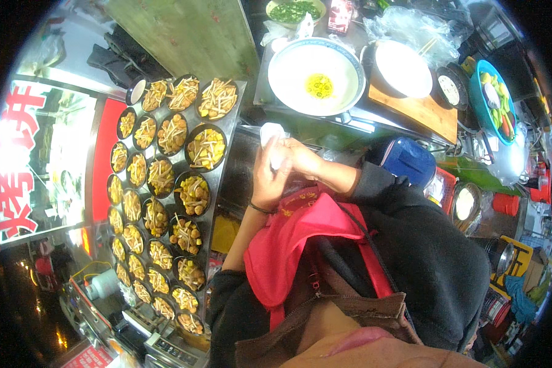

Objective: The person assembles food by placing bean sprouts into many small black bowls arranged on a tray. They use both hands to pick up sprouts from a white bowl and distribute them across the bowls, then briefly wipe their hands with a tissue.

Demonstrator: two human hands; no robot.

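In front of my red apron [300, 233], both hands are brought together around a crumpled white tissue or cloth [272, 132]; its exact kind does not show. My left hand [270, 183] wraps it from the left side, a dark band round the wrist. From the right, my right hand [303, 158] presses against it with bent fingers. Part of the white piece sticks out above the fingers, and the rest is hidden in the palms. To the left of my hands stands a metal counter [228, 132] with rows of black bowls [206, 147] full of food pieces and pale strips.
Ahead, a large white bowl [282, 67] holds some yellow-green liquid. Right of it, a round white vessel [403, 69] stands by a wooden board [411, 110]. Further right sits a blue basin [479, 92] of vegetables. A lit sign panel [55, 184] is at the far left.
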